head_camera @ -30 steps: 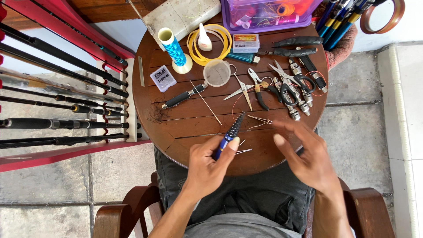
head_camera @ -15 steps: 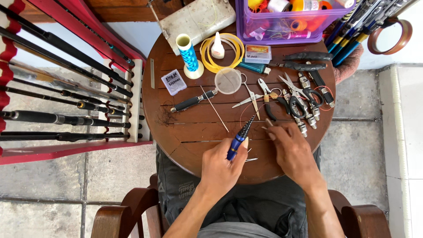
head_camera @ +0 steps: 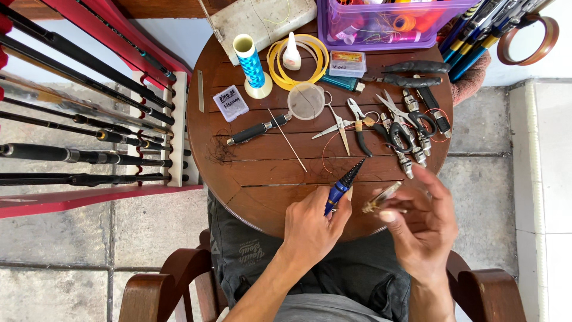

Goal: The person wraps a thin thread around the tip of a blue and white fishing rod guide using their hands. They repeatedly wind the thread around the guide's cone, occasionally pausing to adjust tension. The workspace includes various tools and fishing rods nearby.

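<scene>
1. Left hand (head_camera: 310,229): at the near edge of the round wooden table (head_camera: 262,185), fingers curled shut around the blue handle of a pointed tool (head_camera: 342,186) whose dark tip aims away toward the table's middle.
2. Right hand (head_camera: 420,223): just right of the left, thumb and forefinger pinched on a small brass-coloured piece (head_camera: 381,198), remaining fingers spread loosely; the piece sits just beside the tool's handle.
3. Mid-table: thin rod (head_camera: 287,141), black-handled tool (head_camera: 257,130), scissors (head_camera: 338,126), a cluster of pliers (head_camera: 405,128).
4. Far side: spool of blue thread (head_camera: 251,62), coil of yellow line (head_camera: 298,56), small white bottle (head_camera: 291,53), purple plastic box (head_camera: 387,24).
5. Left of table: red rack (head_camera: 89,197) holding dark fishing rods (head_camera: 77,156).
</scene>
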